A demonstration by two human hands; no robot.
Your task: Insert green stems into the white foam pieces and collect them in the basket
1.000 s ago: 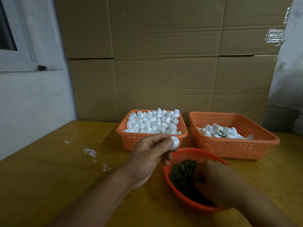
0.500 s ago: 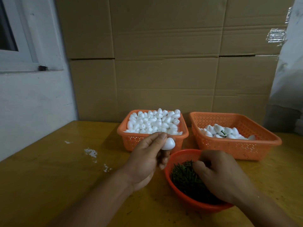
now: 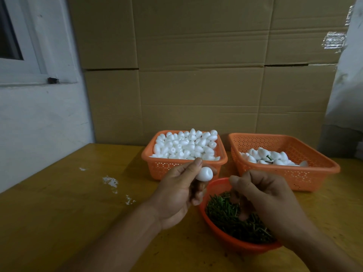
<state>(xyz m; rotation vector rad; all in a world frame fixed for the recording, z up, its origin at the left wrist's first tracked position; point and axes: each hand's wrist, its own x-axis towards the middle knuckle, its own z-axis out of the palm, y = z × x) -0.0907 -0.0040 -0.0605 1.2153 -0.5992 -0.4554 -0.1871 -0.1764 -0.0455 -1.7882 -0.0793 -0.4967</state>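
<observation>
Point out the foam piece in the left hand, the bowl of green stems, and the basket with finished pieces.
foam piece [image 3: 204, 174], head view, its rounded front.
bowl of green stems [image 3: 220, 230], head view, left rim.
basket with finished pieces [image 3: 306, 178], head view, front wall.

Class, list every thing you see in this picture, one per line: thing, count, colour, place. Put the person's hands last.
Table: one, yellow-brown, fills the foreground.
Left basket: one, orange, far centre of the table.
Loose foam pieces: many, white, heaped in the left basket.
Right basket: one, orange, beside the left basket.
Stemmed foam pieces: several, white with green stems, in the right basket.
Round bowl: one, red-orange, nearest.
Green stems: many, dark green, in the round bowl.
Cardboard boxes: stacked, brown, behind the table.
Window frame: one, white, upper left.
Left hand: pinches one held foam piece.
Right hand: fingers curled over the round bowl; any stem in them is hidden.
</observation>
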